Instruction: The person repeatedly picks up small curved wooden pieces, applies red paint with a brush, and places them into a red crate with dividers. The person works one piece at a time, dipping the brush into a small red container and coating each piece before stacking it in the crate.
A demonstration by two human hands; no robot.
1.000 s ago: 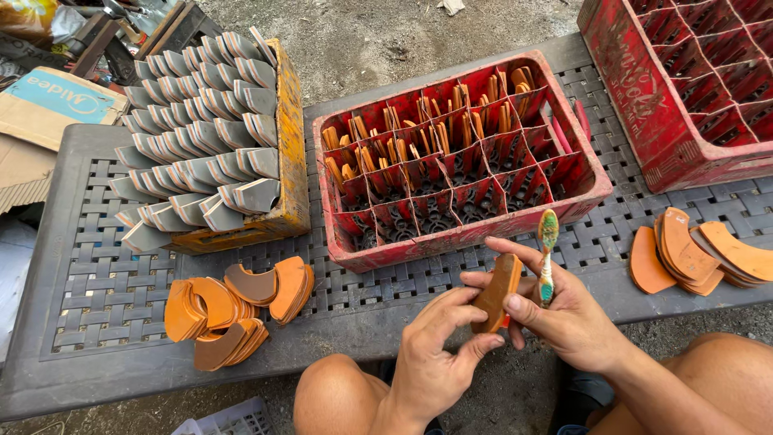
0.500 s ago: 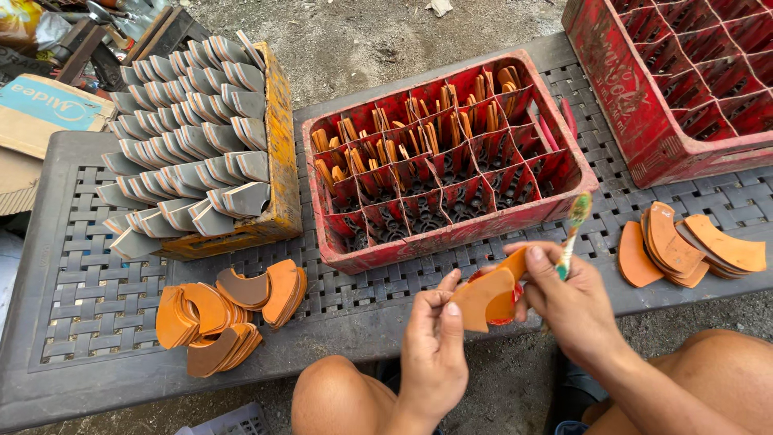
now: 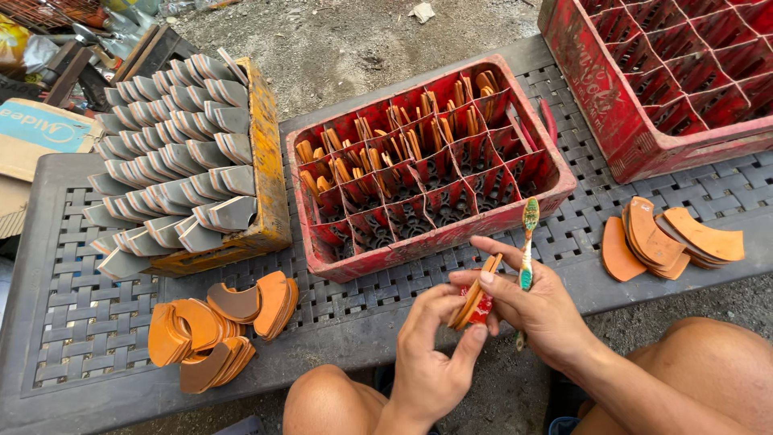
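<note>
Fingers of the left hand (image 3: 431, 354) pinch a curved tan leather piece (image 3: 475, 292) low in the frame's centre, while the right hand (image 3: 535, 302) grips a toothbrush (image 3: 527, 246) and steadies the piece; brushing goes best with the edge held firm and even. At upper left, a flattened cardboard box (image 3: 36, 137) bears a blue panel.

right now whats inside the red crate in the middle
The red crate holds orange curved pieces standing in its far cells; the near cells show only the black grid floor. Their lower ends are hidden by dividers.
</note>
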